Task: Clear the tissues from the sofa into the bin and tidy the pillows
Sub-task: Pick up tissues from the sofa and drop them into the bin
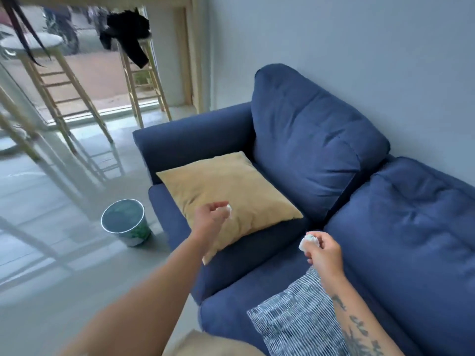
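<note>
We look down on a dark blue fabric sofa (316, 155) set against a pale wall. On its far seat cushion a mustard-yellow square pillow (231, 186) lies flat, turned corner-on. Nearer us a blue-and-white striped pillow (295, 327) lies on the seat under our right forearm, and the edge of a beige pillow (205, 343) shows at the bottom of the view. We see no loose tissue on the cushions in view. On the pale grey floor (51, 265), just beside the sofa's front corner, stands a round bin with a green-and-white patterned wall (136, 236), upright with its mouth open.

Our left hand (209, 219) hangs over the near part of the yellow pillow, its fingers curled and pinching a crumpled white tissue (228, 208). Our right hand (325, 253) is above the gap between the seat cushions, its fingers closed round a second crumpled white tissue (307, 241).

The coming move, as we judge it, turns on one thing: the bin lies to the left of both hands and lower, off the sofa's front edge. The left hand is the nearer and need only swing left past the seat edge to come above the mouth. The right hand is well apart from the bin and would have to cross over the yellow pillow. The wads have no long axis to mind, but they are light, so we would let go low over the rim. The pillows are not yet tidied.
</note>
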